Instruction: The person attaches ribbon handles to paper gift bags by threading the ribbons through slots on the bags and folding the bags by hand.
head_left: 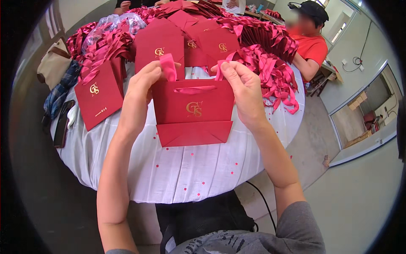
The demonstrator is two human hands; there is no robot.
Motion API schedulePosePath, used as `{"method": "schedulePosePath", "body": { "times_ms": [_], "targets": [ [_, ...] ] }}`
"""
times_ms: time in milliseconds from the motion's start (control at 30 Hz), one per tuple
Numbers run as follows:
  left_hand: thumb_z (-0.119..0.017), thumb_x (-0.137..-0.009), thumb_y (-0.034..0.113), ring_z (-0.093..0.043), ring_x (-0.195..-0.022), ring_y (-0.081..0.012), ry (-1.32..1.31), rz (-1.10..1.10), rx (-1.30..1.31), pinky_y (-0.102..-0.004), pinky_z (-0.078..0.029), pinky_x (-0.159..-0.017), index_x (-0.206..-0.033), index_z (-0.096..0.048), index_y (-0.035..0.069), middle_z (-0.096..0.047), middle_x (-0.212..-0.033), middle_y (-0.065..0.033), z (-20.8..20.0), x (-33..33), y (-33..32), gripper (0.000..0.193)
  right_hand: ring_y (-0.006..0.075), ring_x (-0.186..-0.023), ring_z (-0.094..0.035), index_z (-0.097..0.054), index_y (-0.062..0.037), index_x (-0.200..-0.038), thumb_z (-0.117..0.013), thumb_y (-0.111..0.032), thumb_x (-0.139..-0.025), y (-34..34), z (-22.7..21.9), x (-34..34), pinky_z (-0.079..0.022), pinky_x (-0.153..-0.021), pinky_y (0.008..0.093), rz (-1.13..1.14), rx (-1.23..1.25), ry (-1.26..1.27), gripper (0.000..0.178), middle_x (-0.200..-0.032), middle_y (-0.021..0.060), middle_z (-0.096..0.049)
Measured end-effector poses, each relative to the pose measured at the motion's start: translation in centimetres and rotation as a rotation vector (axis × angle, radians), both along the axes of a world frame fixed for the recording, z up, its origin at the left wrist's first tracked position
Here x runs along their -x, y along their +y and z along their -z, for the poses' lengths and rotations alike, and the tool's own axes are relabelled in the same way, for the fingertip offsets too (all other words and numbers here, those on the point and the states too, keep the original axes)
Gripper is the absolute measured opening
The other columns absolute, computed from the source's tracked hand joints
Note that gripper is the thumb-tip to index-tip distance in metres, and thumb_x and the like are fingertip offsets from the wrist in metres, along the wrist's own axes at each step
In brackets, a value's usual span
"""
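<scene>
White tablecloth [177, 173] spreads out, a dark phone [63, 126] at its left edge. The left hand [141, 84] pinches pink ribbon [168, 67] at the top left of the red bag [194, 120], which is between the hands, and the right hand [245, 86] pinches ribbon at the top right; even, gentle tension would likely avoid creasing.

L arm [115, 178] & R arm [274, 154] reached near to far, slightly bent; L hand [141, 86] curled inward, R hand [246, 91] pinched w/ thumb [231, 76], approx. level.
</scene>
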State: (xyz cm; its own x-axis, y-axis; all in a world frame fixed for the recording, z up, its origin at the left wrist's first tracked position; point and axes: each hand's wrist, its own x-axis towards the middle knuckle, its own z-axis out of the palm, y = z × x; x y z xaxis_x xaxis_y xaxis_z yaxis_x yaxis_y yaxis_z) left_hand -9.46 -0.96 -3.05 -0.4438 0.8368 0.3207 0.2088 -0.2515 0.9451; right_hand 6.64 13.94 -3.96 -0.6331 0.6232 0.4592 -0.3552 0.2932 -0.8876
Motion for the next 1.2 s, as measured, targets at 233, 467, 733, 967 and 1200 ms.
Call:
{"method": "schedulePosePath", "body": {
  "times_ms": [233,467,733,967,1200],
  "targets": [
    [-0.044,-0.073,0.014,-0.058,-0.094,-0.012,-0.137,0.065,-0.021,-0.0255,-0.041,-0.088,-0.119,-0.053,-0.002,-0.062,-0.103,-0.006,0.3,0.0,0.5,0.049,0.0056,-0.077,-0.059,-0.065,-0.0003,-0.097,-0.049,-0.024,-0.097,0.6,0.4,0.3,-0.048,-0.07,0.0206,-0.021,0.036,-0.014,0.028,-0.088,0.0025,-0.065],
    [-0.047,-0.069,0.006,-0.059,-0.093,-0.0089,-0.094,0.068,-0.013,-0.0228,-0.041,-0.087,-0.119,-0.054,0.0,-0.064,-0.099,-0.0035,0.3,0.1,0.4,0.051,0.0058,-0.08,-0.059,-0.065,-0.0005,-0.098,-0.049,-0.024,-0.097,0.6,0.4,0.2,-0.048,-0.072,0.0216,-0.038,0.029,-0.025,0.029,-0.09,0.0027,-0.066],
    [-0.057,-0.09,0.016,-0.057,-0.082,-0.0053,-0.043,0.003,-0.066,-0.0204,-0.044,-0.076,-0.102,-0.062,-0.001,-0.065,-0.092,-0.0022,0.8,-0.3,0.8,0.022,0.0036,-0.078,-0.052,-0.067,0.0015,-0.091,-0.056,-0.023,-0.094,0.0,0.1,0.2,-0.041,-0.072,0.0195,-0.035,0.039,-0.03,0.027,-0.081,-0.0006,-0.063],
    [-0.058,-0.091,0.017,-0.056,-0.074,-0.0037,-0.149,-0.058,-0.127,-0.0186,-0.045,-0.068,-0.09,-0.064,0.0,-0.064,-0.082,-0.0002,1.0,-0.8,0.7,0.018,0.0018,-0.073,-0.05,-0.066,0.0007,-0.088,-0.057,-0.019,-0.093,-0.1,0.2,0.2,-0.041,-0.065,0.0184,-0.069,0.021,-0.011,0.022,-0.078,-0.0018,-0.062],
    [-0.059,-0.091,0.018,-0.057,-0.079,-0.0039,-0.156,-0.068,-0.147,-0.0191,-0.044,-0.074,-0.092,-0.062,0.003,-0.064,-0.089,-0.0003,1.7,-1.0,0.9,0.015,0.0041,-0.073,-0.058,-0.065,0.0,-0.09,-0.056,-0.015,-0.093,-0.3,0.4,-0.1,-0.047,-0.068,0.0191,-0.063,0.059,-0.043,0.018,-0.082,0.0014,-0.065]
  ]
}}
